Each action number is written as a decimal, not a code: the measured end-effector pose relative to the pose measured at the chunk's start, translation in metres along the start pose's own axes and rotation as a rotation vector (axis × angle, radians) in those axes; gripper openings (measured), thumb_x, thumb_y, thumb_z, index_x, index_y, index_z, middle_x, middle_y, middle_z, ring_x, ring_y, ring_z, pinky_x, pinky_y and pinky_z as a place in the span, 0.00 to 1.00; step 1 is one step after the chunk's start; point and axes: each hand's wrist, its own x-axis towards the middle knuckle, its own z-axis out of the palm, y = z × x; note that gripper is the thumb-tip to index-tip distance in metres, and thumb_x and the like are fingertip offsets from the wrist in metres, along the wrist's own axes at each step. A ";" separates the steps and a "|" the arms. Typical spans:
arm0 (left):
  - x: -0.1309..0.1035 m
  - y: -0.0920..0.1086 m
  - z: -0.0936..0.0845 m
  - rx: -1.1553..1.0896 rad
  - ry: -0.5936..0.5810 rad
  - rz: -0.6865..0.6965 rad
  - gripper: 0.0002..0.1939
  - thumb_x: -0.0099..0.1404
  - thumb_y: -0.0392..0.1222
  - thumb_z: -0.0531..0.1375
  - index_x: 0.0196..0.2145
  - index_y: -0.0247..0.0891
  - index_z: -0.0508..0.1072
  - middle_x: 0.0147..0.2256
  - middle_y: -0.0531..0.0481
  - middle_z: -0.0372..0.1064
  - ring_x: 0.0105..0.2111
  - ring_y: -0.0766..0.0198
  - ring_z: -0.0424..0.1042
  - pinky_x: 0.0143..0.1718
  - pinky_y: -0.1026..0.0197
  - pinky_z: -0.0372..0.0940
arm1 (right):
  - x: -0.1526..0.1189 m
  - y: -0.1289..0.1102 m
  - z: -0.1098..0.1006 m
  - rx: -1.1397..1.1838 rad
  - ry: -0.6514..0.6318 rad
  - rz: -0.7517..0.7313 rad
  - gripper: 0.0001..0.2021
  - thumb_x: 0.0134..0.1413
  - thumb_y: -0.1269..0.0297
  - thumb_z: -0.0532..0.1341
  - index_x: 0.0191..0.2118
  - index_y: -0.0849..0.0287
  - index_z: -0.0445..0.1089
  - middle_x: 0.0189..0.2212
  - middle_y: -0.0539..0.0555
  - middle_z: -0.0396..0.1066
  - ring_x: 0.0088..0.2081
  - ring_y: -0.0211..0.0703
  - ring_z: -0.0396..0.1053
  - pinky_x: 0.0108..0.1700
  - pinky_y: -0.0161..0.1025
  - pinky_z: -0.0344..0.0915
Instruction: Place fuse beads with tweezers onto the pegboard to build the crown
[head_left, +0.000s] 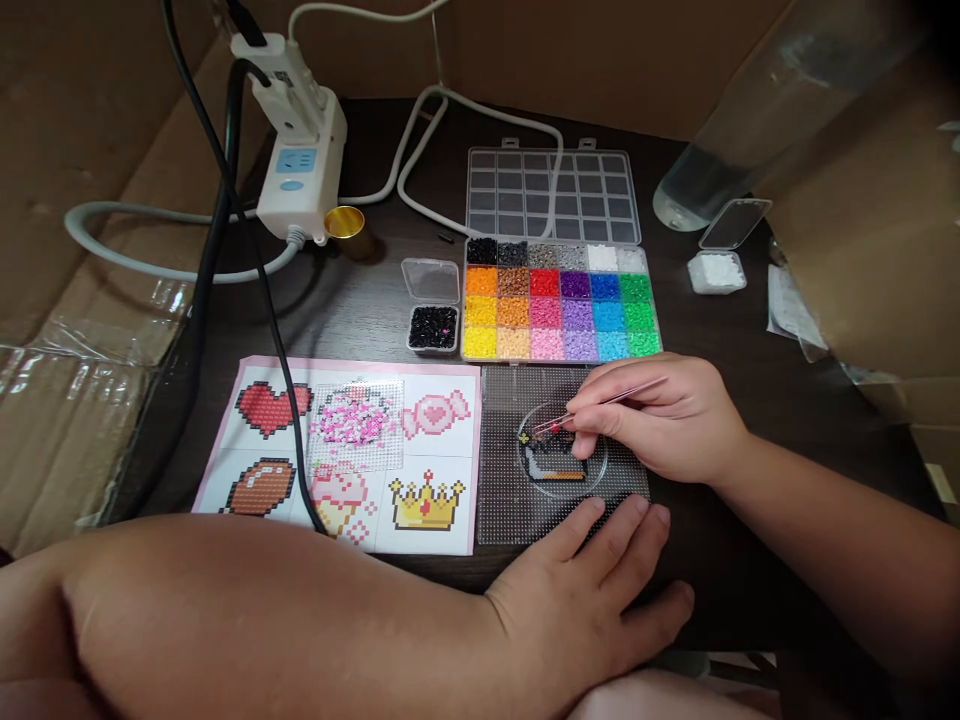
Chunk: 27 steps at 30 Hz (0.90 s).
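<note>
My right hand (667, 415) pinches a pair of slim metal tweezers (637, 393), their tips low over a round clear disc (601, 472). Whether a bead sits between the tips is too small to tell. Inside the disc lies a partly visible bead figure (555, 465) with black, yellow, red and orange beads; my fingers cover some of it. Beneath is a clear square pegboard (501, 500). My left hand (585, 595) rests with fingers spread at the board's near edge, holding nothing. Left of the board, a pattern sheet (431, 465) shows a crown, hearts and sweets.
Behind the board stands an open bead box (560, 300) sorted by colour. Small open cases hold black beads (433, 328) and white beads (717, 272). Pink beads (352, 422) lie on a small pegboard. A gold cup (346, 232), power strip (300, 150), cables and water bottle (690, 190) stand around.
</note>
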 end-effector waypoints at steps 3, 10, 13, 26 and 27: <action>-0.001 0.000 0.001 -0.002 0.011 -0.005 0.22 0.67 0.48 0.55 0.58 0.54 0.64 0.62 0.41 0.55 0.62 0.50 0.55 0.60 0.47 0.44 | 0.000 0.000 0.000 0.013 -0.001 0.001 0.03 0.51 0.70 0.66 0.28 0.58 0.76 0.22 0.50 0.76 0.23 0.38 0.75 0.26 0.35 0.72; -0.001 0.001 0.001 -0.001 0.013 -0.002 0.22 0.67 0.49 0.54 0.58 0.54 0.64 0.62 0.41 0.55 0.62 0.50 0.55 0.59 0.48 0.45 | 0.000 0.001 -0.003 0.005 -0.035 0.002 0.04 0.53 0.68 0.65 0.29 0.58 0.76 0.21 0.50 0.75 0.24 0.39 0.75 0.28 0.35 0.72; -0.001 0.000 0.001 0.003 0.013 -0.002 0.22 0.67 0.49 0.54 0.58 0.53 0.64 0.62 0.41 0.55 0.62 0.50 0.55 0.60 0.48 0.45 | 0.000 0.001 -0.004 0.020 0.002 0.025 0.04 0.52 0.66 0.66 0.28 0.58 0.76 0.20 0.51 0.75 0.24 0.39 0.74 0.27 0.35 0.72; 0.000 -0.003 -0.005 0.019 -0.011 0.019 0.21 0.69 0.48 0.51 0.59 0.53 0.63 0.62 0.42 0.56 0.62 0.50 0.55 0.59 0.47 0.45 | 0.001 0.002 -0.009 -0.057 0.204 -0.026 0.08 0.57 0.61 0.62 0.28 0.56 0.74 0.19 0.50 0.72 0.23 0.39 0.71 0.28 0.38 0.70; 0.000 -0.004 -0.005 0.025 -0.013 0.021 0.21 0.70 0.47 0.50 0.59 0.53 0.62 0.62 0.42 0.56 0.61 0.51 0.56 0.59 0.48 0.45 | 0.001 0.002 -0.008 -0.078 0.203 -0.029 0.08 0.57 0.62 0.62 0.28 0.56 0.74 0.19 0.50 0.72 0.23 0.39 0.71 0.28 0.38 0.70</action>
